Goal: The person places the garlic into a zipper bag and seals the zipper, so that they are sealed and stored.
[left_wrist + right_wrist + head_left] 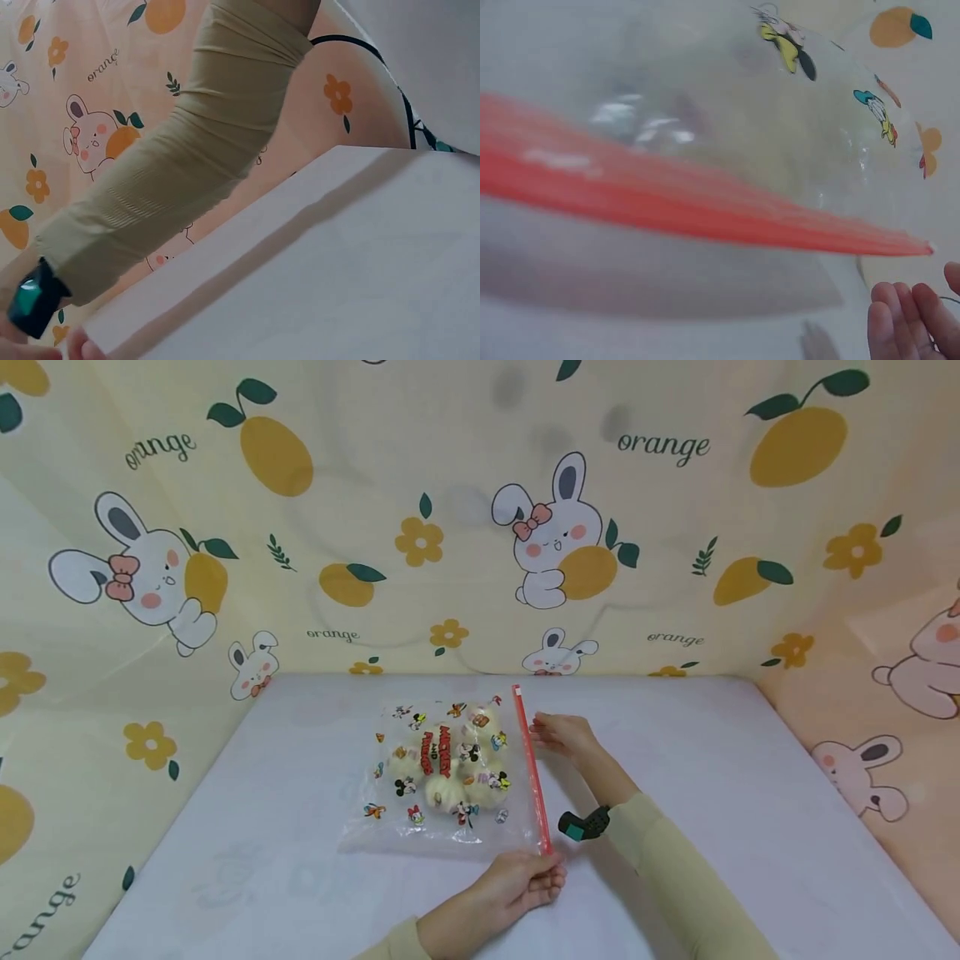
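Note:
A clear zip bag (450,768) with cartoon prints and "Mickey and Friends" lettering lies on the white table. Several pale, rounded lumps (446,793) show through its plastic. Along its right side runs a red zip strip (534,777), also large in the right wrist view. At the strip's near end my left hand (517,889) pinches the corner between thumb and curled fingers. My right hand (566,739) is beside the strip's upper part; in the right wrist view its fingers (907,319) are extended, just below the strip's far tip, holding nothing.
The white table (285,860) reaches back to a cloth backdrop (465,443) printed with rabbits and oranges. A black wrist strap with a small device (583,824) sits on the right wrist. In the left wrist view, the right sleeve (172,165) crosses above the table.

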`<state>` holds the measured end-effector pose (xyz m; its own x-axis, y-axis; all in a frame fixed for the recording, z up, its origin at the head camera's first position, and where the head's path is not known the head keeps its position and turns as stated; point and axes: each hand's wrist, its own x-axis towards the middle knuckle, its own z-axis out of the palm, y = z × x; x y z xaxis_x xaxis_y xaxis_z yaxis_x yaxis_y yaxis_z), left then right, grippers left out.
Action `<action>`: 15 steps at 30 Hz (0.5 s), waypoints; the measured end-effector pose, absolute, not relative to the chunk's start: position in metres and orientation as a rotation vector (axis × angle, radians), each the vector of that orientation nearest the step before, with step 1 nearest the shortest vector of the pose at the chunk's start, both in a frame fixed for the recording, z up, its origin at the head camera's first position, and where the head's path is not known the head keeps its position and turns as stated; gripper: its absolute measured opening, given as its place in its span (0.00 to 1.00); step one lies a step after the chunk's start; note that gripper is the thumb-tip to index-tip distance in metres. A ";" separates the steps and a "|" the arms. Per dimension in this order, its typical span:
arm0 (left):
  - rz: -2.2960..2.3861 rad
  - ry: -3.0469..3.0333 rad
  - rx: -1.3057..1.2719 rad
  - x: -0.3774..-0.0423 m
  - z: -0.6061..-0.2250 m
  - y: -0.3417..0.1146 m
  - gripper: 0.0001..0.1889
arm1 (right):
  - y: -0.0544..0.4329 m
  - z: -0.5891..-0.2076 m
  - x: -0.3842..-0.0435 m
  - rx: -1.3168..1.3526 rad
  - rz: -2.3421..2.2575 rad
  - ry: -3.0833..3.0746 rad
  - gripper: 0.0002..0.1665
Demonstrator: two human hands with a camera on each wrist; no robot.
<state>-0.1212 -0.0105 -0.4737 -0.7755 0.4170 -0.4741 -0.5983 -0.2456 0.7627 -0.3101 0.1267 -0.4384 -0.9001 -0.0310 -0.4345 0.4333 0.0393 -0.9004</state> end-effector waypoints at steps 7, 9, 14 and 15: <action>1.940 1.429 -0.132 -0.120 -0.464 -0.021 0.17 | 0.139 -0.434 -0.292 0.291 -1.878 2.087 0.29; 1.924 1.462 -0.101 -0.122 -0.459 -0.025 0.17 | 0.141 -0.431 -0.289 0.257 -1.859 2.145 0.30; 1.983 1.599 0.006 -0.136 -0.444 -0.036 0.18 | 0.148 -0.420 -0.282 0.157 -1.855 2.291 0.30; 2.002 1.641 0.038 -0.141 -0.441 -0.040 0.18 | 0.149 -0.418 -0.280 0.129 -1.860 2.320 0.30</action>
